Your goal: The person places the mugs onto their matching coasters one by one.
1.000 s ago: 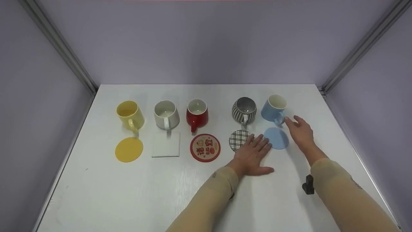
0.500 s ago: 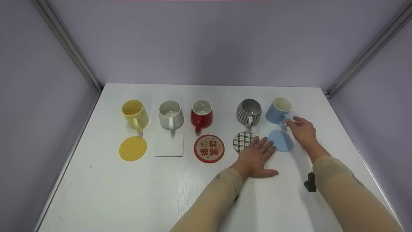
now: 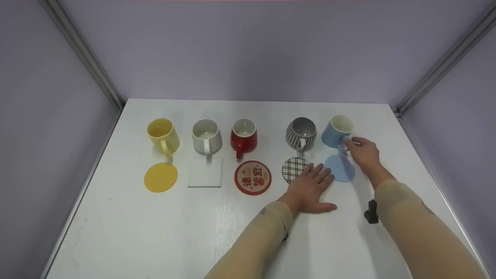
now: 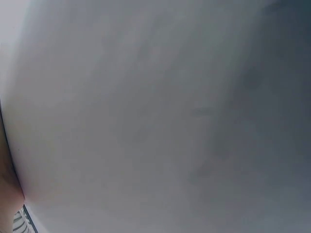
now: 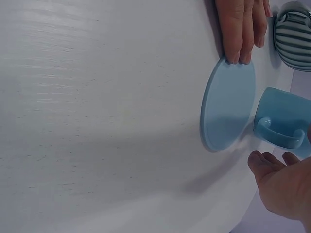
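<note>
My left hand (image 3: 310,192) lies flat on the white table with its fingers spread. It partly covers the black-and-white plaid coaster (image 3: 294,168), and its fingertips touch the edge of the round blue coaster (image 3: 340,168). At the far right my right hand (image 3: 364,155) has its thumb at the handle of the upright light-blue mug (image 3: 336,131). In the right wrist view several bent fingers (image 5: 262,165) show beside the handle, apart from it; whether the hidden fingertips pinch it is unclear. The left wrist view shows mostly blurred tabletop.
A striped mug (image 3: 301,133), a red mug (image 3: 248,143), a white mug (image 3: 209,139) and a yellow mug (image 3: 166,135) stand in a row. In front lie a red patterned coaster (image 3: 252,177), a square white coaster (image 3: 205,172) and a round yellow coaster (image 3: 161,177). Walls enclose the table.
My right hand has come closer to the blue mug's handle, and its thumb now overlaps it. The left hand keeps its place; the whole view has shifted slightly.
</note>
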### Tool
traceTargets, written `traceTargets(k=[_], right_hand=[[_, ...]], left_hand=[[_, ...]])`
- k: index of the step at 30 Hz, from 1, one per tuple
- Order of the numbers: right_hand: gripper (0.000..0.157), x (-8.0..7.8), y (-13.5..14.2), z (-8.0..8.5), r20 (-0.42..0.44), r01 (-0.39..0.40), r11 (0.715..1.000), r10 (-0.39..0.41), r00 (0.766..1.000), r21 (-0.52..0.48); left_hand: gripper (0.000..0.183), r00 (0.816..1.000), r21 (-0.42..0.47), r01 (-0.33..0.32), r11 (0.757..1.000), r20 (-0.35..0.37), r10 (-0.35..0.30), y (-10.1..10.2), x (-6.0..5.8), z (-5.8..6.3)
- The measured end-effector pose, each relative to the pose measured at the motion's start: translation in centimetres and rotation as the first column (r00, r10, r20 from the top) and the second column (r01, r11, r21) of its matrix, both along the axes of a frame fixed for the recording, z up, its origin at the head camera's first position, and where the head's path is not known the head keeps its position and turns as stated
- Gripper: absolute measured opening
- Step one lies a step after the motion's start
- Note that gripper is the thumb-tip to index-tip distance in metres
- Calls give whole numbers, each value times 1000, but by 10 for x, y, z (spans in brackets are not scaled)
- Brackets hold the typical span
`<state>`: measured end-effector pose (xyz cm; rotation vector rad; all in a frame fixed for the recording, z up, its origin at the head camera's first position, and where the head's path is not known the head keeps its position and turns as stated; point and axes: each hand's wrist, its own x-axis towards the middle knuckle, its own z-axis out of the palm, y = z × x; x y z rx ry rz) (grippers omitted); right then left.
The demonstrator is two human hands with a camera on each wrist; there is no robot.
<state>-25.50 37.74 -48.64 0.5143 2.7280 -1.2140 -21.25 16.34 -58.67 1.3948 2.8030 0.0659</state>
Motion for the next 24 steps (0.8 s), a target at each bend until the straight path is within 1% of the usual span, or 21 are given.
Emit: traceTargets(k=[3, 8, 11, 16, 24], right_hand=[[83, -3, 0, -1, 26, 8, 1000, -7, 1000, -14], [85, -7, 1, -1, 66, 34, 997, -30, 997, -63], [81, -9, 1, -1, 68, 57, 995, -51, 996, -88], [75, -11, 2, -3, 68, 64, 992, -56, 996, -111], [70, -13, 1, -6, 80, 62, 989, -52, 995, -136]], left_hand=[[102, 1000, -4, -2, 1000, 11, 2, 0, 0, 0], [101, 1000, -8, -6, 1000, 4, 6, 0, 0, 1], [101, 1000, -16, -6, 1000, -10, 6, 0, 1, 2], [100, 999, -31, -11, 999, -32, 10, 0, 3, 3], [101, 1000, -19, -14, 1000, -22, 13, 1, 4, 1]])
